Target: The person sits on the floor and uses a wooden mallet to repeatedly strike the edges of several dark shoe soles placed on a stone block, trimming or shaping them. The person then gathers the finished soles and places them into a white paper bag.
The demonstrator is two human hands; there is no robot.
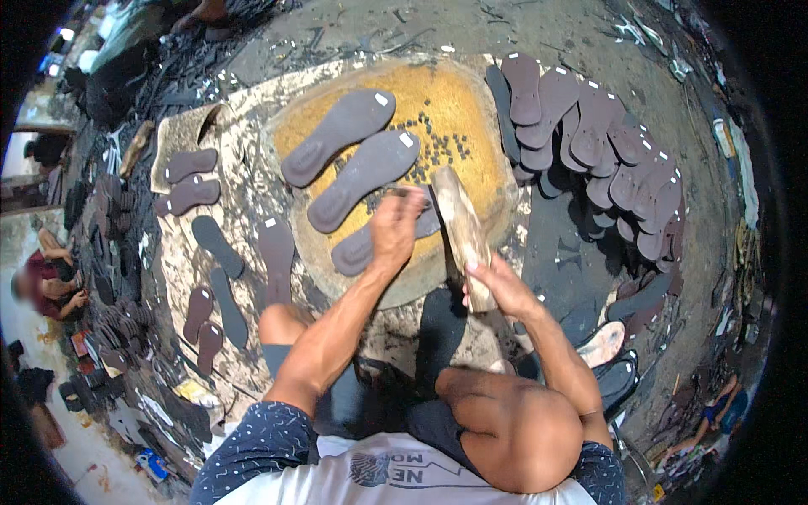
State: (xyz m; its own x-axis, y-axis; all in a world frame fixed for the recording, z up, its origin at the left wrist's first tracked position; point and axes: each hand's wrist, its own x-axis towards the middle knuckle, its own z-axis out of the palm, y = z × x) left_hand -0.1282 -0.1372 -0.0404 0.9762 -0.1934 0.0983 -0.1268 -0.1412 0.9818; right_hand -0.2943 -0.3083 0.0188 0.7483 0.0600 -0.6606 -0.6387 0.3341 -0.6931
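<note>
My right hand (498,286) is wrapped round the lower end of a pale, worn wooden block (461,231), which slants over the yellow work slab (475,109). My left hand (397,225), slightly blurred, has its fingers curled together above a dark brown shoe sole (357,250); whatever they hold cannot be made out. That sole is partly hidden by the hand. Two more brown soles (370,172) (341,135) lie side by side beyond it, each with a small white label at the toe. Small black square bits (446,147) are scattered over the slab.
A fanned pile of labelled brown soles (631,185) curves along the right. More soles (276,257) and dark slippers-shaped pieces (217,244) lie to the left. My bent knee (522,438) is close below the block. Another person (55,282) sits at the far left.
</note>
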